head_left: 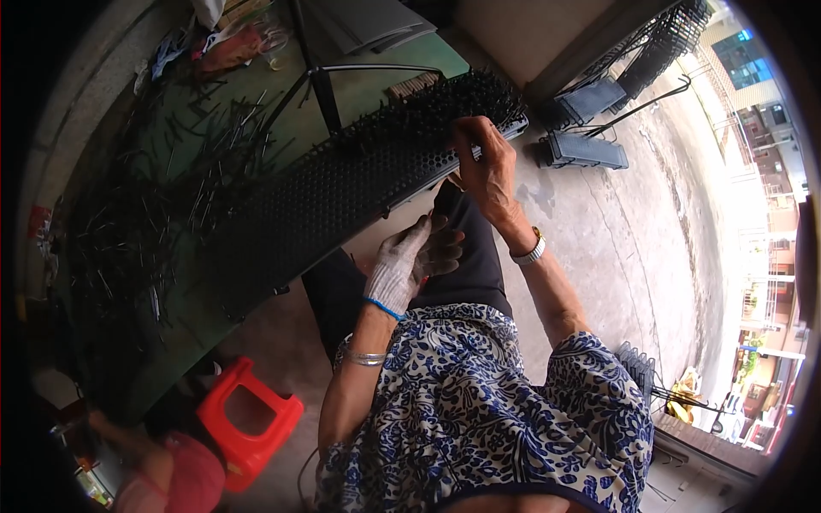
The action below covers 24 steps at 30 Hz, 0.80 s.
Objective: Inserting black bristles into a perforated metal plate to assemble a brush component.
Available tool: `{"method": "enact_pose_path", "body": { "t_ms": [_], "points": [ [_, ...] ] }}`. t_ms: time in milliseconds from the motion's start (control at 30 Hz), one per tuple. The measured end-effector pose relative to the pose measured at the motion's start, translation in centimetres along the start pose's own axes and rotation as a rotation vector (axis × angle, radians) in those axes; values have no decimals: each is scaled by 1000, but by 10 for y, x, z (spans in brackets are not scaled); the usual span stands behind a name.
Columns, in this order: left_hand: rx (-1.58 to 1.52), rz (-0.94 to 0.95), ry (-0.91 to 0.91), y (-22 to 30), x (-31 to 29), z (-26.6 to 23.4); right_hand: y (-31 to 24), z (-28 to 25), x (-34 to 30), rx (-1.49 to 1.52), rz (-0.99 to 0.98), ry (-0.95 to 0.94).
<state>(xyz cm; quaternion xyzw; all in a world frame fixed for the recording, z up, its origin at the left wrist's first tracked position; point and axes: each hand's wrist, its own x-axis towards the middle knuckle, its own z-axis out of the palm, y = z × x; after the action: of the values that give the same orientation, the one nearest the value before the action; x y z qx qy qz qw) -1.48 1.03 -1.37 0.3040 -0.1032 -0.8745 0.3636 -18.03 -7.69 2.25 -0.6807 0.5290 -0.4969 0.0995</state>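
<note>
A long black perforated panel [342, 201] lies slantwise across the table in front of me. Its far right end bristles with a dense cluster of short black pins [410, 115]. My right hand [487, 167], bare, is at that end, fingers curled in a pinch at the panel's near edge beside the cluster. What those fingers hold, if anything, is hidden. Below the panel's near edge is my left hand [415, 252], in a whitish glove with a dirty palm. Its fingers are apart and I see nothing held in it.
Loose black pins [188, 188] are strewn over the green table [376, 73]. A red plastic stool [248, 419] stands on the floor at lower left, near another person in red [192, 474]. Black racks [586, 150] stand on the concrete at far right.
</note>
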Motion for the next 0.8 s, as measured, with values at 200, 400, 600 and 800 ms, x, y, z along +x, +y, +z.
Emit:
{"method": "enact_pose_path", "body": {
  "t_ms": [200,400,600,800],
  "points": [
    [62,23,58,1,-7,2,-2,0,-1,-58,-3,-34],
    [-57,77,99,-1,-8,-7,-2,2,-6,-153,-21,-95],
    [-9,232,137,5,-16,-1,3,7,-8,-344,-16,-117],
    [113,350,207,10,-27,-4,4,8,-14,-419,-48,-17]
  ]
}}
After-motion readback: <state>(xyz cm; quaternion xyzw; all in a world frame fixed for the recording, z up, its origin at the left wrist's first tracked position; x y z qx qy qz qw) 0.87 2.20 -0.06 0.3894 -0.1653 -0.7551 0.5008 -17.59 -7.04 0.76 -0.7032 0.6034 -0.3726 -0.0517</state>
